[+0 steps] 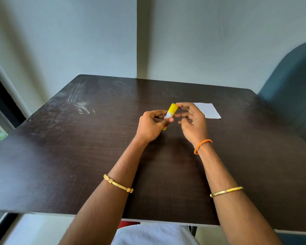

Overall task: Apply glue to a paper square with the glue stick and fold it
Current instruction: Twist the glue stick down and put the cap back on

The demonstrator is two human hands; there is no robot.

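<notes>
One glue stick (170, 113), a yellow plastic cylinder with a white label band, is held tilted above the table (78, 156), cap end up and away. The left hand (151, 127) is clenched around its lower body, thumb pressing on the label. The right hand (193, 119) has its fingers loosely spread, with fingertips touching the yellow cap at the top; whether they really pinch it, cannot tell. One paper square (208, 111), flat, white and unfolded, lies on the table just beyond the right hand, partly hidden by it. The table is dark wood-grain laminate with rounded corners and pale scuff smears at far left. There are two gold metal bangles, one per forearm, and one orange braided thread band (202, 145) on the right wrist.
</notes>
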